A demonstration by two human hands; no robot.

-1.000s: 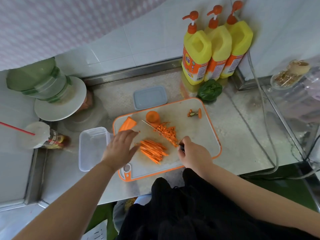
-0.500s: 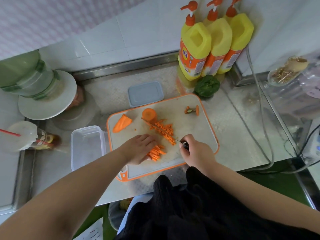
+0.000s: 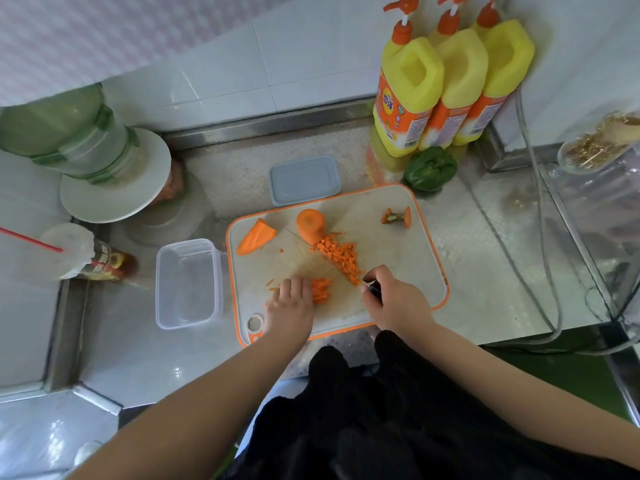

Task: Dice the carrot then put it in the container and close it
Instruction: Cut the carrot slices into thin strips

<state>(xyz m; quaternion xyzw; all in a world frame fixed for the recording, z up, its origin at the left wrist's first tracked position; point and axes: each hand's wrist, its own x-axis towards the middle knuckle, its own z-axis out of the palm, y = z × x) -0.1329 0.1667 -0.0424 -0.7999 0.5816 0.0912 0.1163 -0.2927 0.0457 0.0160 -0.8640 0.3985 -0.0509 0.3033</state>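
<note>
Left hand point(image 3: 290, 306) is pressing carrot sticks point(image 3: 321, 290) flat at the board's point(image 3: 398, 261) 6 o'clock, fingers together. Right hand point(image 3: 393, 301) is gripping the knife point(image 3: 371, 287). Diced pile point(image 3: 341, 259) sits centre; container point(image 3: 187, 284) at 9 o'clock. Risk: blade nicking fingertips, sticks rolling.

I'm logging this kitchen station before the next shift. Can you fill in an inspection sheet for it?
Surface: steel counter, cutting board on it.
Job's things: diced carrot, carrot strips, two carrot chunks; container empty, lid off.
Clutter: three soap bottles, green pepper, carrot top.
Hands: left hand presses the strips; right hand grips the knife.
Cables: cable along the counter's right.
Surroundings: tiled wall.
</note>
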